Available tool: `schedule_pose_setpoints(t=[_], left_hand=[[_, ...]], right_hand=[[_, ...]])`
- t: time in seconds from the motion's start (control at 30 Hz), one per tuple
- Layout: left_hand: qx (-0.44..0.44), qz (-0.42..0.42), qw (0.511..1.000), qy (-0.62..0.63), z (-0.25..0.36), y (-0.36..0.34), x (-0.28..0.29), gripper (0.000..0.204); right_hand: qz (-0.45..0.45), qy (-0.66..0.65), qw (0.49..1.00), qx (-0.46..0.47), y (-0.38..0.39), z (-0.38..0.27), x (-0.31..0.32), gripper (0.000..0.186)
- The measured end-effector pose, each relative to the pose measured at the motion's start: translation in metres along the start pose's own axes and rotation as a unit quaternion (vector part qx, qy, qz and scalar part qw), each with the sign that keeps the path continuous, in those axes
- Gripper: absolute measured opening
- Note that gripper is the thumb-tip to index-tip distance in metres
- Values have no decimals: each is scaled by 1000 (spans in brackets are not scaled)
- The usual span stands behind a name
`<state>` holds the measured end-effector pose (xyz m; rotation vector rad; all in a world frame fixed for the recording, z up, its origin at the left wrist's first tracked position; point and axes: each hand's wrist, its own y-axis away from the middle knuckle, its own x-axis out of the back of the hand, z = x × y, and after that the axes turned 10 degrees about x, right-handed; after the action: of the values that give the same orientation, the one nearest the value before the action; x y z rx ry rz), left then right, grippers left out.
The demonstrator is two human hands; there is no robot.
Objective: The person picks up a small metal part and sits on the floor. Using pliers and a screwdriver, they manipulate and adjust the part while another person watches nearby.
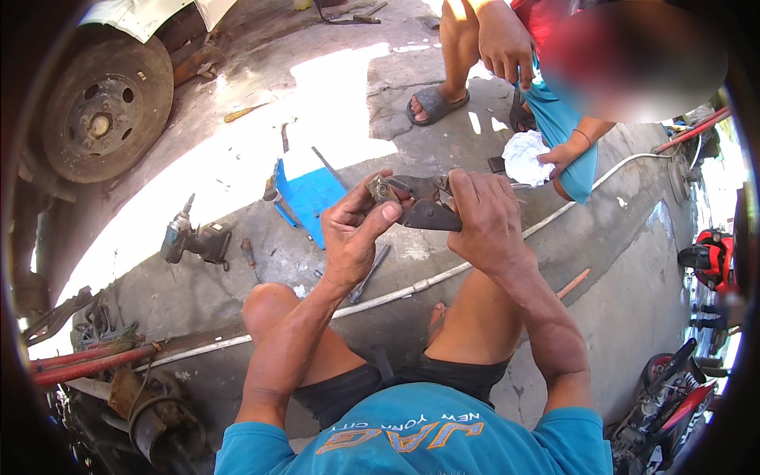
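In front of me my left hand [356, 233] pinches a small, dirty metal fitting [381, 190] with a round end between thumb and fingers. My right hand [492, 222] is closed round a dark, pivoted metal tool [430, 214] that looks like pliers, its two wide parts pointing left. The tool reaches up to the fitting and left fingers. Whether its jaws grip the fitting I cannot tell. A long metal tool [370, 274] lies on the ground beneath my left hand.
A cordless drill [194, 236] and a screwdriver [248, 253] lie to the left, near a blue panel [307, 190]. A pale pipe [412, 288] crosses the floor. Another person [566, 127] holds white cloth [526, 157] opposite. A wheel [103, 111] stands far left; a motorcycle [665, 412] lower right.
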<state>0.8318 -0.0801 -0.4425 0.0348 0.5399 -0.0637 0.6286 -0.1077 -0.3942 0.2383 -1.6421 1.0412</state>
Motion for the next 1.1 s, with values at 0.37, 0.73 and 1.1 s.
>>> schedule_pose_setpoints(t=[0.37,0.73,1.1], left_hand=[[36,1,992,122,-28,1,-47,74],[48,-79,948,304,-37,-28,-61,36],[99,19,923,371,-24,-36,-64,20]], right_hand=[[-39,36,997,-61,23,1,14,54],[1,30,996,-81,11,-17,-3,50],[47,89,993,-58,20,-20,-25,60]])
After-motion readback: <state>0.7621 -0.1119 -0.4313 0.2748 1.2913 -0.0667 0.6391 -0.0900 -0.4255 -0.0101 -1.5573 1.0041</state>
